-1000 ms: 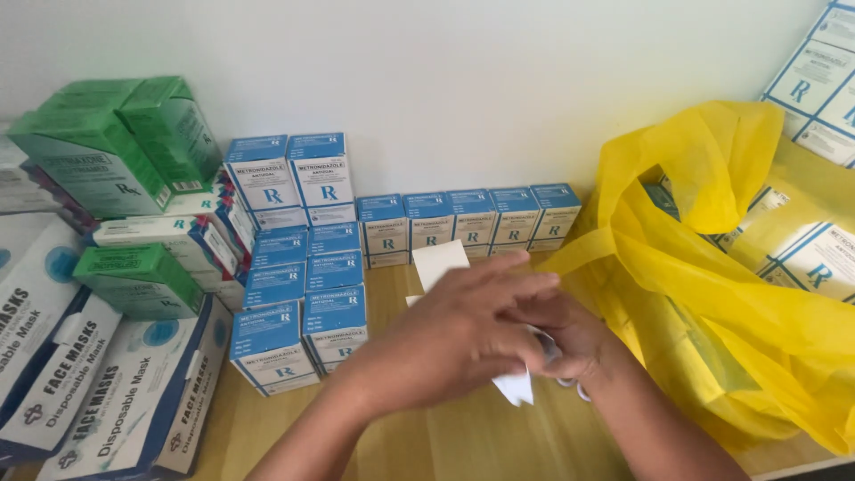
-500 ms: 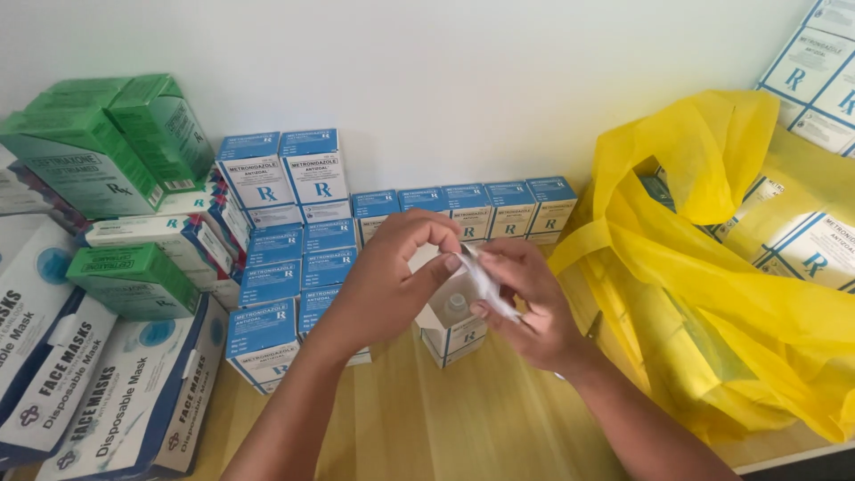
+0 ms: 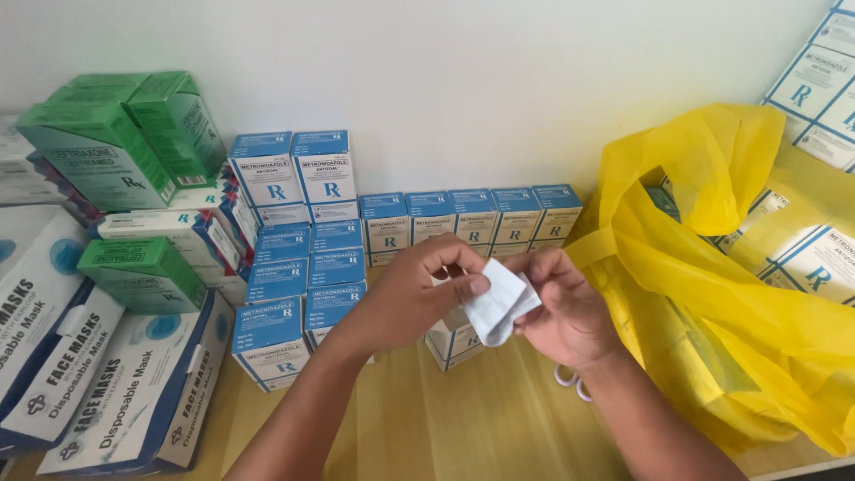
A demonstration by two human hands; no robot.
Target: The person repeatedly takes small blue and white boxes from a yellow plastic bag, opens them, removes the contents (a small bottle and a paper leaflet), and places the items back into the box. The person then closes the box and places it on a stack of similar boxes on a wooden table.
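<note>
Left hand and right hand both pinch a folded white leaflet; bare wooden tabletop lies at 6 o'clock.

A plain white wall fills the far side of the scene, smooth and evenly lit by soft, diffuse light with only faint shadows along its base. Below it runs a light wooden tabletop with a pale yellowish grain, stretching from left to right and meeting the wall directly. At the near right corner the table's pale edge shows, with darkness beyond it.
</note>
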